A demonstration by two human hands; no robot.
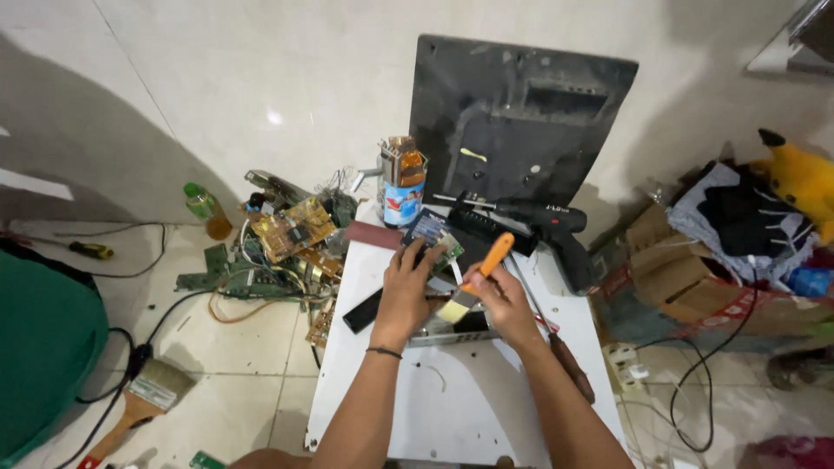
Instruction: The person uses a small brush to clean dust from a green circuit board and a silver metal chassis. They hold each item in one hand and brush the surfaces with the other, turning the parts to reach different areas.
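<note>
Meanwhile right hand [504, 300] grips brush [473, 282]; left hand [407, 291] steadies circuit board [434, 236].

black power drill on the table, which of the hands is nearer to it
Right. The right hand, holding the orange-handled brush, sits just below-left of the black power drill. The left hand is farther left, on a small circuit board.

Upper centre of the frame, a cylindrical tin [402, 184] stands on the white table's far edge, its label blue, red and white. At the right edge sit brown cardboard boxes [691, 291] with red printing, clothes piled on top.
</note>
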